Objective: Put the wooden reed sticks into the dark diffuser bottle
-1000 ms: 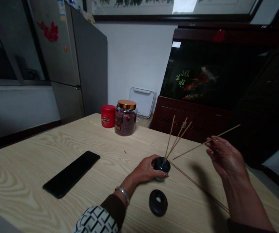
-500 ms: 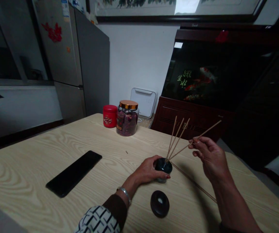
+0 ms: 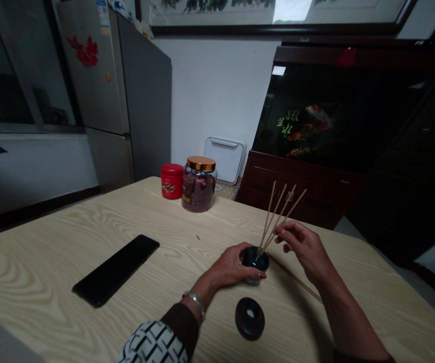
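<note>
Reviewer: Step in hand?

Annotator: Seating a reed, by my read. Right hand (image 3: 304, 247) pinches the held stick (image 3: 291, 210) between thumb and forefinger, low on the shaft, other fingers loosely fanned. Left hand (image 3: 232, 267) is cupped round the bottle (image 3: 255, 258), fingers curled on its side, bracing it on the table (image 3: 164, 302).

Reviewer: Where's the stick exactly?

Annotator: Lower end at the bottle's mouth, in with the three standing sticks (image 3: 269, 209). Cannot tell if the tip is fully down inside; the mouth is too dark.

Reviewer: Axis, heading?

Annotator: Long axis steeply tilted, not upright. Bottom end points down-left into the neck. Top end leans up, right and away from the person, rightmost of the fan. The others stand nearer vertical.

Reviewer: Next move calls for?

Annotator: Judgement only: a push along the stick's own axis, no sideways bend, since a thin reed could snap or lever the small bottle over. So the left hand's brace matters. Loose stick (image 3: 296, 280) lies flat on the table just right of the bottle, running toward the near right edge. Black cap (image 3: 250, 317) sits apart, nearer the person; the bottle is uncapped.

Reviewer: Clutter?

Annotator: Phone (image 3: 116, 270), glass jar (image 3: 199, 184), red tin (image 3: 171, 181), all well apart, left and far side.
</note>
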`<state>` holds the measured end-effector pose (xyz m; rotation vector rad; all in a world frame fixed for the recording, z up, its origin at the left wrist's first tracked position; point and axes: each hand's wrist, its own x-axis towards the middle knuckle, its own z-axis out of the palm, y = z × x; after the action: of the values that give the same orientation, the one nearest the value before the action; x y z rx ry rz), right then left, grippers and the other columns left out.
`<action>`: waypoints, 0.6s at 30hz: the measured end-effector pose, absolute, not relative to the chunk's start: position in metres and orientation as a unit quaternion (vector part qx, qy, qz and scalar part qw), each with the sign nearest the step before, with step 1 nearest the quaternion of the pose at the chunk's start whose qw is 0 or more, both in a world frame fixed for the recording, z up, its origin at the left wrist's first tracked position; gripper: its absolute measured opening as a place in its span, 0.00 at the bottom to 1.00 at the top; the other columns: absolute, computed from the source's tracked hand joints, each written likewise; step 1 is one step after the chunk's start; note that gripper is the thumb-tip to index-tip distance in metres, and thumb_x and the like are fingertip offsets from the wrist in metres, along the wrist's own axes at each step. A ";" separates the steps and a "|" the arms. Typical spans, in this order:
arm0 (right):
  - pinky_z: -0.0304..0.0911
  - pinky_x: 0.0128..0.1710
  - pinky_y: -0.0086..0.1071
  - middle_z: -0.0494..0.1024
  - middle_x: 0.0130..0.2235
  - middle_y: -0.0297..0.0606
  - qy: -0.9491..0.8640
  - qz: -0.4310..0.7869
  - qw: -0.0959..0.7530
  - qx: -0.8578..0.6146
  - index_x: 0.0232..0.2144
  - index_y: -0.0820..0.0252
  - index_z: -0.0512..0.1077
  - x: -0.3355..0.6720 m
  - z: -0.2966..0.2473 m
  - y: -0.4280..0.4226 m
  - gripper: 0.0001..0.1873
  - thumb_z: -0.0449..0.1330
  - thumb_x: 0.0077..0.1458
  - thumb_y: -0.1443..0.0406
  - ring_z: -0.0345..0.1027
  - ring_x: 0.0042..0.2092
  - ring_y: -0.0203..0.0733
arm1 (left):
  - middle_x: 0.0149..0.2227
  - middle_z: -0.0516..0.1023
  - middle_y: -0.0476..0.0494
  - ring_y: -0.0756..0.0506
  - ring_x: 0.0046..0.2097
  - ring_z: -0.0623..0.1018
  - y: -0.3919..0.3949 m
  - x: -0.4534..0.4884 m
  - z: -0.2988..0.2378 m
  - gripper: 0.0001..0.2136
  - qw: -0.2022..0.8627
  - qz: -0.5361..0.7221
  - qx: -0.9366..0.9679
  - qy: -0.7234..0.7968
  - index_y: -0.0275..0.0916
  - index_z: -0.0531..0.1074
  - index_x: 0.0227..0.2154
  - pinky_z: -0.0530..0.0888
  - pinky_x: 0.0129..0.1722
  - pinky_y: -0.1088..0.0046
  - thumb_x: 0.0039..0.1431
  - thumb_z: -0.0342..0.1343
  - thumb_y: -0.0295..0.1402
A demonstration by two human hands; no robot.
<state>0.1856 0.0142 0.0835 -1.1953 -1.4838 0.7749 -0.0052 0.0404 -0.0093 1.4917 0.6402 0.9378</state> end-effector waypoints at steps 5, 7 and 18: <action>0.62 0.27 0.29 0.72 0.31 0.35 -0.643 0.312 0.487 -0.502 0.31 0.60 0.71 0.184 0.082 0.016 0.13 0.62 0.54 0.55 0.67 0.32 0.38 | 0.42 0.78 0.39 0.42 0.44 0.76 0.041 -0.005 -0.012 0.32 0.595 0.405 0.637 0.276 0.33 0.73 0.48 0.71 0.44 0.68 0.36 0.74 0.37; 0.62 0.27 0.29 0.72 0.30 0.35 -0.651 0.305 0.481 -0.502 0.31 0.60 0.71 0.184 0.081 0.016 0.13 0.62 0.54 0.55 0.67 0.31 0.37 | 0.42 0.78 0.39 0.42 0.44 0.76 0.042 -0.004 -0.012 0.32 0.596 0.406 0.636 0.275 0.33 0.73 0.48 0.71 0.44 0.68 0.36 0.74 0.36; 0.62 0.29 0.30 0.74 0.36 0.40 -0.647 0.300 0.435 -0.550 0.38 0.60 0.71 0.230 0.099 0.009 0.20 0.55 0.58 0.49 0.69 0.34 0.39 | 0.41 0.79 0.40 0.42 0.44 0.76 0.042 -0.003 -0.013 0.32 0.597 0.399 0.637 0.280 0.34 0.73 0.48 0.71 0.45 0.68 0.36 0.74 0.36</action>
<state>0.2297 0.0092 0.0987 -1.3683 -1.6093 0.7466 -0.0032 0.0424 -0.0135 1.4788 0.6503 0.9262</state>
